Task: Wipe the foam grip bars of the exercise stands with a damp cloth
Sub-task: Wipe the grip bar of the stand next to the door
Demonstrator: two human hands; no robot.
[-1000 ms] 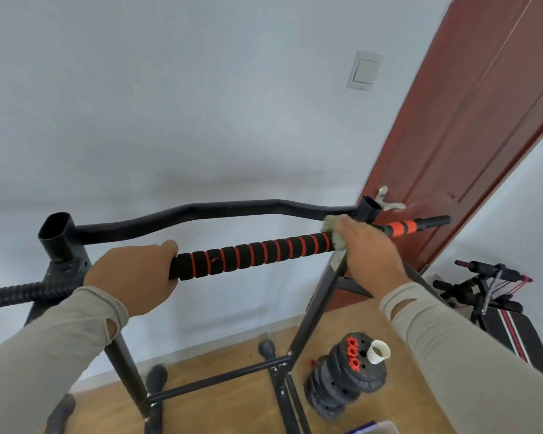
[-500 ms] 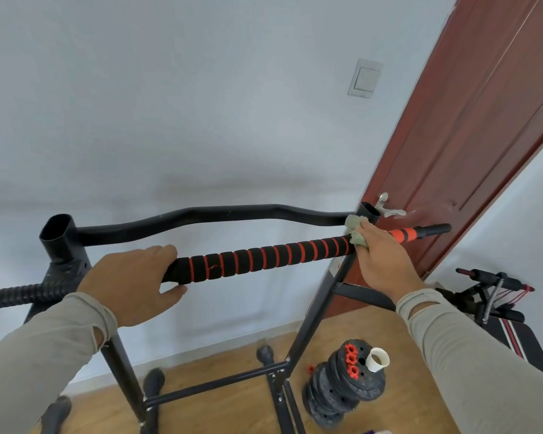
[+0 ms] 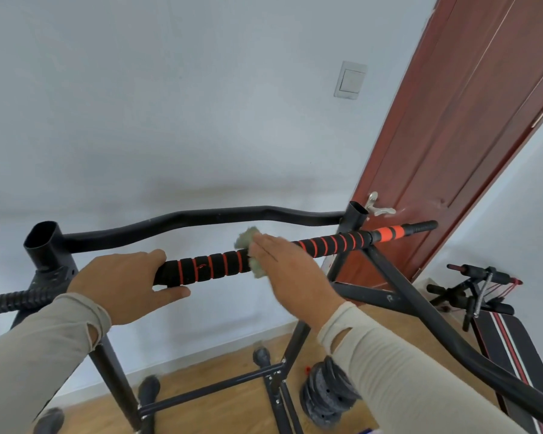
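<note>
A black foam grip bar with orange rings runs across the black exercise stand at chest height. My left hand grips the bar's left end, fingers over the top and thumb underneath. My right hand holds a pale green cloth wrapped around the middle of the bar; cloth shows above and below the foam. The right stretch of the foam is uncovered, ending in an orange section near the right post.
A curved black rear bar runs behind the grip bar. A red-brown door stands to the right. Stacked weight plates lie on the wooden floor beneath. A folded bench with handles sits at far right.
My right hand has slid the cloth leftward along the bar, from the right post to the middle. The left hand has kept its grip at the left end.
</note>
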